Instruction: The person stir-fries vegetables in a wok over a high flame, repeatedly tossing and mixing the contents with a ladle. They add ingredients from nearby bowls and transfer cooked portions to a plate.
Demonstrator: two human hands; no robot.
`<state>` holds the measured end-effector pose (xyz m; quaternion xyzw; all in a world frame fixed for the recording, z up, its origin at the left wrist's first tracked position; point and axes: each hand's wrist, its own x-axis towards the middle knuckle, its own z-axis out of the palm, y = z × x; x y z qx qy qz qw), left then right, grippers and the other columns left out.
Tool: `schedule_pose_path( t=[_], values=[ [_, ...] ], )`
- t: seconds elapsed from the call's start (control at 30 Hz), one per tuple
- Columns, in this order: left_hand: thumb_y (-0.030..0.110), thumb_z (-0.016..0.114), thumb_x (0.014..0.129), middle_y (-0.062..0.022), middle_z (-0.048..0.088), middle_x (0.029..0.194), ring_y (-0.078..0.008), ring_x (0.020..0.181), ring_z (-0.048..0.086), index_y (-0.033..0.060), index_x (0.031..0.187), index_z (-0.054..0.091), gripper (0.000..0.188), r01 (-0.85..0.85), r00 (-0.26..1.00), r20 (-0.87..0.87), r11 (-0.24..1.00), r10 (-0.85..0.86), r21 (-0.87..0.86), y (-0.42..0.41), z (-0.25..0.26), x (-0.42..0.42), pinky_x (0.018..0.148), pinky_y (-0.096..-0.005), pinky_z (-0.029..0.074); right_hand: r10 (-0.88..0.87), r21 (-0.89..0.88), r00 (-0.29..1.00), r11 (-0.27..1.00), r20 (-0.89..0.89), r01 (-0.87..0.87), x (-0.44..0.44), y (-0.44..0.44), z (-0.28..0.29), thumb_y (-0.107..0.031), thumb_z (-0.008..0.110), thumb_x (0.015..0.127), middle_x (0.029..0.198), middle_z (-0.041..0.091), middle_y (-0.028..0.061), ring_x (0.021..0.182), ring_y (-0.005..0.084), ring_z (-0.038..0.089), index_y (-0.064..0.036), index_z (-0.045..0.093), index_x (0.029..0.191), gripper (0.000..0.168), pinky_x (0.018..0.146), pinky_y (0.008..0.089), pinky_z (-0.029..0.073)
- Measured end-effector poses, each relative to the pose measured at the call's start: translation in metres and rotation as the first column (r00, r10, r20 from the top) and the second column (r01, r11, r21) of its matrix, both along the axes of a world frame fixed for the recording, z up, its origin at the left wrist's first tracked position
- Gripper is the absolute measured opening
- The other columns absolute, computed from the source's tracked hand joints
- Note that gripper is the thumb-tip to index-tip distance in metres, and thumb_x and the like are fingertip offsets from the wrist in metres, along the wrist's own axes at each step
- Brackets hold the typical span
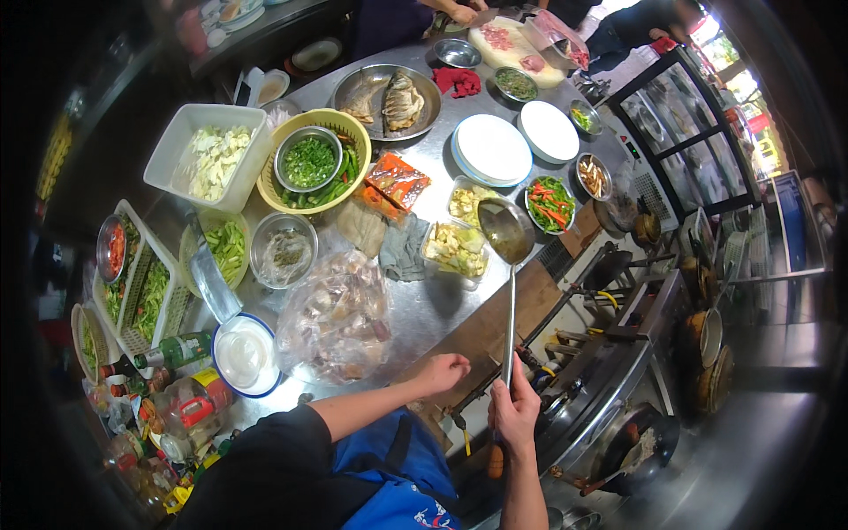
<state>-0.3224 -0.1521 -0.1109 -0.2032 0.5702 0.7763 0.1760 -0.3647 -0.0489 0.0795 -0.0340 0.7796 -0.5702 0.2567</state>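
Note:
My right hand (515, 405) grips the metal handle of a long ladle, just above its wooden end. The ladle's bowl (506, 230) is over the table's edge, beside two plastic tubs of chopped pale vegetable; the nearer tub (456, 249) lies just left of it, with the other tub (472, 203) behind. My left hand (445, 372) is held in front of my body, fingers curled; no object shows in it. A clear plastic bag of chunky pieces (336, 317) lies left of it on the steel table. Grey cloths (403, 246) lie behind the bag.
A cleaver (215, 278) reaches over a blue-rimmed bowl (246, 391). Stacked white plates (491, 151), a fish pan (341, 83) and a bowl of peppers (550, 205) stand farther back. At right are the stove (596, 391) and a wok (668, 440). Other people work at the far end.

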Motion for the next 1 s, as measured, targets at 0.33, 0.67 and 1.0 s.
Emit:
schedule_pose_path(
  t=[0.33,0.67,1.0],
  values=[
    [0.045,0.034,0.090,-0.0269,0.030,0.138,-0.0446,0.115,0.044,0.0030,0.139,0.023,0.065,-0.244,0.947,0.246,-0.035,0.206,0.969,0.016,0.067,-0.092,0.101,-0.0543,0.034,0.449,0.501,0.751,0.846,-0.484,-0.184,0.003,0.006,-0.033,-0.001,0.050,0.084,0.077,0.057,0.0274,0.069,0.0392,0.060,-0.002,0.044,0.129,0.045,0.058,0.0430,0.046],
    [0.043,0.036,0.089,-0.0262,0.045,0.121,-0.0423,0.115,0.045,0.0002,0.123,0.040,0.055,-0.480,0.877,0.450,0.351,0.170,0.804,0.039,0.039,-0.047,0.101,-0.0528,0.036,-0.077,-0.207,0.947,0.967,0.311,0.146,0.017,0.006,0.000,-0.012,0.045,0.093,0.068,0.051,0.0034,0.045,0.0059,0.044,-0.013,0.045,0.133,0.040,0.039,0.0194,0.036],
    [0.035,0.044,0.086,-0.0165,0.061,0.097,-0.0335,0.097,0.057,0.0039,0.089,0.056,0.033,-0.156,0.951,0.223,0.291,-0.213,0.944,0.063,0.003,-0.031,0.089,-0.0464,0.044,-0.153,-0.603,0.781,0.553,0.605,0.575,0.073,0.102,0.025,-0.012,0.039,0.096,0.066,0.037,-0.0009,0.042,0.0046,0.032,-0.014,0.029,0.139,0.044,0.034,0.0188,0.029]
  ],
)
